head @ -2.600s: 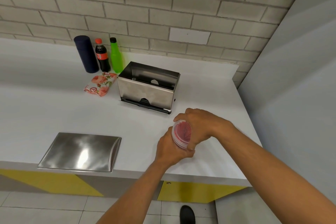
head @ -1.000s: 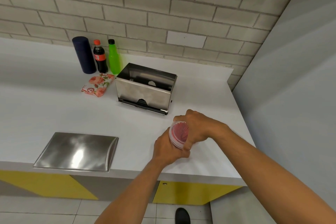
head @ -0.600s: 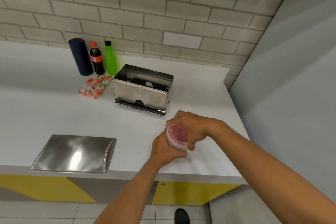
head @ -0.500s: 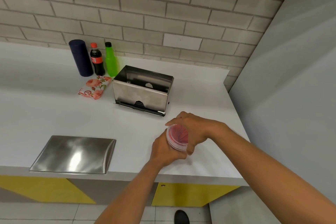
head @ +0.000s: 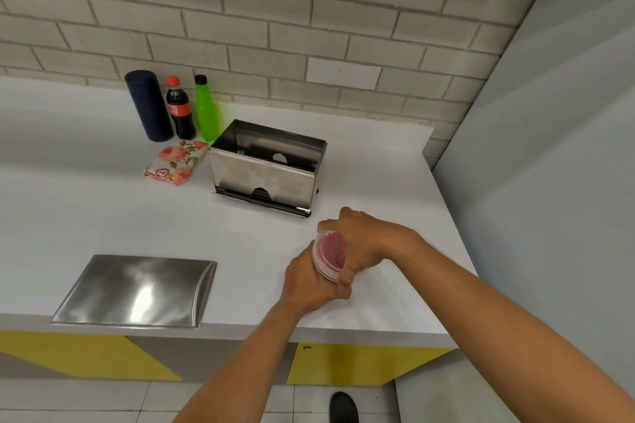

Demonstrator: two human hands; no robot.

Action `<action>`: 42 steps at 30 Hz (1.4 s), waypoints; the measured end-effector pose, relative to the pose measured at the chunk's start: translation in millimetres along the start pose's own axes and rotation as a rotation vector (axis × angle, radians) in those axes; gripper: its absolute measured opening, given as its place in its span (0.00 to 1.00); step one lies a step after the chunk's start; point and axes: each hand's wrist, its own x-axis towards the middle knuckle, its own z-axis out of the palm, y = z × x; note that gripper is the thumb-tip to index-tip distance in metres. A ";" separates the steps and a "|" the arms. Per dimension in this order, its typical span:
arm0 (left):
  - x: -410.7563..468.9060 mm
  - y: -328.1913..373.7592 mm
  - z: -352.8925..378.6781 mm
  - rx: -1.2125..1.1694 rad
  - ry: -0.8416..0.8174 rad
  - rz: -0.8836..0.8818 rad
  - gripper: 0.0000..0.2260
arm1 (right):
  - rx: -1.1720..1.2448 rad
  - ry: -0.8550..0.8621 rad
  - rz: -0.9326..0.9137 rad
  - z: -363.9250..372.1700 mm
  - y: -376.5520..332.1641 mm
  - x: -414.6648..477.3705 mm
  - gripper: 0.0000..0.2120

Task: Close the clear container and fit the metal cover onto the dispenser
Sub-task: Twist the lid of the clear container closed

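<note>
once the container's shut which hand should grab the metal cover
Left, probably. The cover lies at the counter's front edge on the person's left, with bare counter between it and the left hand. The right hand sits farther right on the container and would have to cross over.

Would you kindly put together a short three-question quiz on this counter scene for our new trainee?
1. True or false: the metal cover already sits on the dispenser.
2. Which hands grip the clear container? A) left only B) right only C) both
3. Fill in: the floral packet lies in front of the ____ and to the left of the dispenser.

Key
1. False: the cover lies flat near the counter's front edge, apart from the open-topped dispenser.
2. C: the left hand and right hand both hold it.
3. Bottles: the dark blue cylinder, cola bottle and green bottle stand behind it.
</note>
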 end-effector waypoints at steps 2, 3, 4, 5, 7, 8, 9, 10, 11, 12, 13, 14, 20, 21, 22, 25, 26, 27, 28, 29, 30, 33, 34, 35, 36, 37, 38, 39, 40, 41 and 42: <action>0.0 0.2 -1.2 -0.026 -0.007 0.005 0.33 | -0.004 -0.015 -0.050 -0.8 2.8 0.1 0.50; 0.0 0.2 -1.7 -0.041 -0.013 0.012 0.33 | 0.001 -0.026 -0.070 -1.2 4.5 0.2 0.52; 0.0 0.3 -2.3 -0.049 -0.020 0.019 0.33 | 0.011 -0.037 -0.083 -1.9 6.0 0.3 0.53; -0.2 0.6 -3.0 -0.055 -0.026 0.025 0.33 | 0.020 -0.048 -0.095 -2.7 7.2 0.3 0.53; -0.5 1.4 -4.5 -0.063 -0.034 0.035 0.33 | 0.026 -0.061 -0.118 -4.5 7.1 0.8 0.52; -0.4 1.3 -4.8 -0.062 -0.037 0.036 0.33 | 0.018 -0.058 -0.127 -4.9 6.6 0.9 0.51; -0.1 0.6 -4.6 -0.060 -0.039 0.033 0.33 | 0.004 -0.046 -0.133 -4.6 6.0 1.2 0.50; 0.3 -0.3 -3.8 -0.059 -0.041 0.028 0.34 | -0.010 -0.029 -0.132 -3.6 5.5 1.4 0.49; 0.8 -1.0 -2.8 -0.059 -0.041 0.023 0.34 | -0.023 -0.012 -0.125 -2.3 5.3 1.4 0.49; 0.9 -1.6 -1.9 -0.059 -0.036 0.017 0.35 | -0.034 0.005 -0.112 -1.2 5.2 1.3 0.49; 0.9 -1.8 -1.5 -0.057 -0.030 0.012 0.35 | -0.042 0.023 -0.096 -0.3 4.9 1.5 0.49; 0.5 -1.4 -1.2 -0.051 -0.024 0.009 0.34 | -0.045 0.041 -0.080 0.5 4.7 1.5 0.49; -1.3 -2.0 0.7 -0.069 0.011 0.004 0.36 | -0.050 0.114 0.039 3.6 -2.0 2.9 0.48; -1.6 -2.3 1.2 -0.072 0.014 0.004 0.36 | -0.053 0.121 0.064 4.7 -3.3 3.4 0.48; -2.0 -2.5 1.7 -0.075 0.016 0.002 0.37 | -0.056 0.133 0.089 5.9 -4.9 3.8 0.47; -3.4 -2.9 3.7 -0.091 0.017 -0.003 0.37 | -0.048 0.177 0.156 11.0 -9.3 4.9 0.47; -3.8 -2.8 3.9 -0.092 0.019 -0.006 0.37 | -0.039 0.187 0.171 12.6 -10.6 5.1 0.48; -4.3 -2.5 4.0 -0.091 0.022 -0.009 0.37 | -0.032 0.191 0.179 13.6 -11.3 4.9 0.50; -4.3 -2.1 3.7 -0.089 0.023 -0.008 0.37 | -0.030 0.186 0.183 13.8 -11.3 4.8 0.51; -4.1 -1.4 3.7 -0.084 0.020 -0.003 0.37 | -0.035 0.165 0.179 13.3 -10.4 4.6 0.54; -4.2 -0.4 3.3 -0.071 0.016 0.002 0.37 | -0.045 0.127 0.162 11.8 -8.7 4.3 0.57; -4.0 3.6 2.3 -0.025 0.024 0.005 0.40 | -0.045 -0.001 0.045 4.7 -2.3 -1.2 0.66; -3.8 3.7 2.6 -0.025 0.025 0.003 0.42 | -0.045 -0.017 0.004 3.0 0.0 -2.9 0.66; -3.6 3.6 3.1 -0.023 0.024 0.000 0.43 | -0.053 -0.020 -0.027 2.1 2.1 -3.9 0.65; -3.8 3.4 3.2 -0.017 0.023 -0.001 0.43 | -0.062 -0.017 -0.046 1.7 3.8 -3.9 0.63; -4.3 3.4 3.0 -0.010 0.024 0.000 0.42 | -0.066 -0.009 -0.055 1.4 5.3 -3.8 0.62; -4.5 3.5 2.8 -0.007 0.025 0.002 0.42 | -0.062 0.000 -0.059 1.1 6.6 -3.3 0.60; -4.8 3.7 2.8 -0.006 0.025 0.005 0.42 | -0.056 0.008 -0.061 0.7 7.7 -3.0 0.59; -4.8 3.6 2.9 -0.006 0.027 0.005 0.42 | -0.049 0.017 -0.062 -0.1 8.7 -2.7 0.58; -4.9 3.6 3.2 -0.005 0.030 0.003 0.41 | -0.040 0.029 -0.061 -0.6 9.8 -2.8 0.56; -5.0 3.4 3.6 -0.006 0.034 0.001 0.41 | -0.032 0.044 -0.057 -0.6 10.8 -2.4 0.55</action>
